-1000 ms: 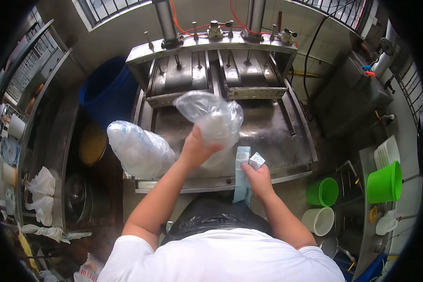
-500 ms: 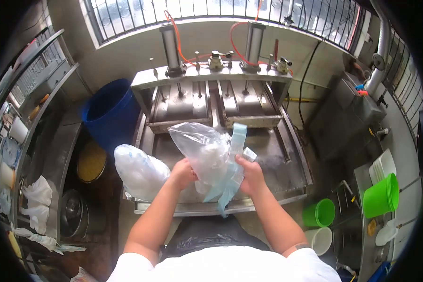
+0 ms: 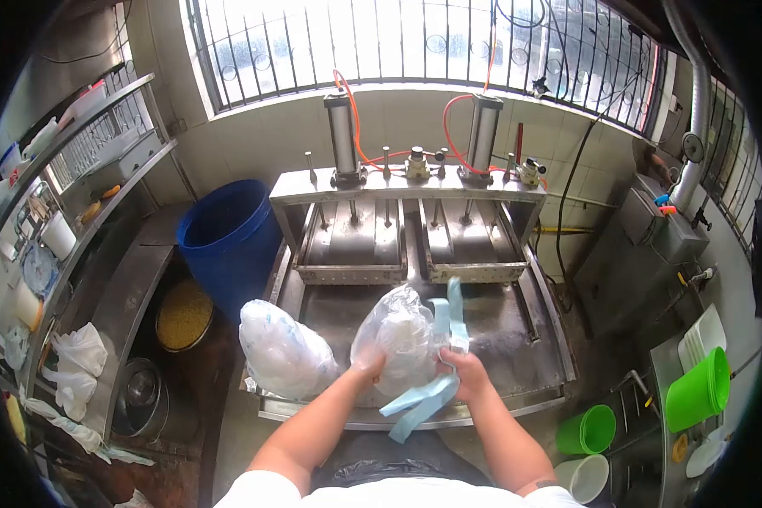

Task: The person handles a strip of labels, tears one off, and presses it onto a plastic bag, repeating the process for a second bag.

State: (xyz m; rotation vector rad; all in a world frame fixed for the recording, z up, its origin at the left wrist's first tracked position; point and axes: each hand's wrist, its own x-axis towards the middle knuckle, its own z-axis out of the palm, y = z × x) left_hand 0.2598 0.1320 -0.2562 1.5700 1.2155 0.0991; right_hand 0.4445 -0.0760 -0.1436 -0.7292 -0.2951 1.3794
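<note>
I'm watching left hand [image 3: 368, 369] gripping plastic bag [image 3: 397, 326] above worktop [image 3: 521, 372]; can't tell if it's resting there. Right hand [image 3: 466, 374] is pinching blue strips [image 3: 457, 323] beside it. Loose ends dangling, could be tangling. Bag could be slipping if left grip's easing.

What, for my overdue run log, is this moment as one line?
left hand: gripping clear bag | right hand: holding blue strips | second bag: on metal table

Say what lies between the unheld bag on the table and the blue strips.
In the head view, the left hand and the translucent bag it holds lie between the unheld bag and the blue strips.
</note>
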